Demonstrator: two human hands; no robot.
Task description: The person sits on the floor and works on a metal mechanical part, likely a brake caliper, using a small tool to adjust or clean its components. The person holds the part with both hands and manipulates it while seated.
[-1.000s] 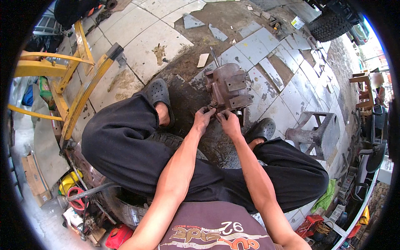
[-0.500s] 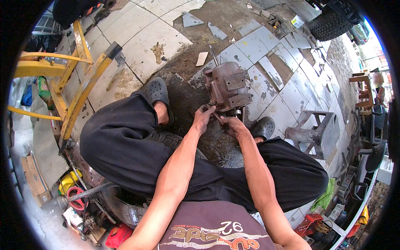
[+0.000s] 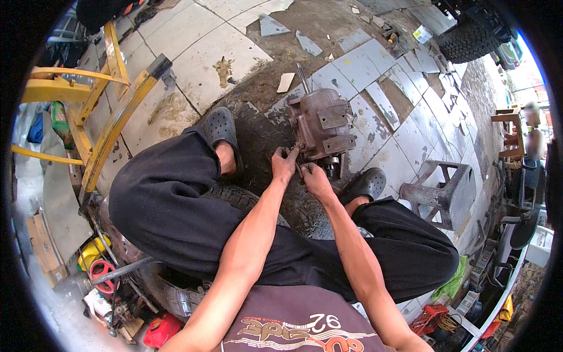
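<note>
On the floor between my feet stands a brown, greasy metal gearbox housing (image 3: 321, 126), with a thin shaft (image 3: 303, 78) sticking out at its far end and a dark round stub (image 3: 332, 166) at its near end. My left hand (image 3: 284, 164) is closed, its fingertips pressed together at the housing's near left corner. Just right of it, my right hand (image 3: 316, 180) is closed in a pinch, thumb and forefinger close to the left fingers. Whatever sits between the fingers is too small and dark to name.
Broken floor tiles (image 3: 375, 64) lie beyond the housing. A grey plastic stool (image 3: 440, 193) stands to the right, a yellow metal frame (image 3: 120, 126) to the left. A tyre (image 3: 472, 41) shows at the far right. Tools and a red container (image 3: 161, 330) lie at lower left.
My right hand has moved left and turned, closing in on my left hand. The short rod that showed between the hands is no longer clearly visible. My left hand has barely shifted.
</note>
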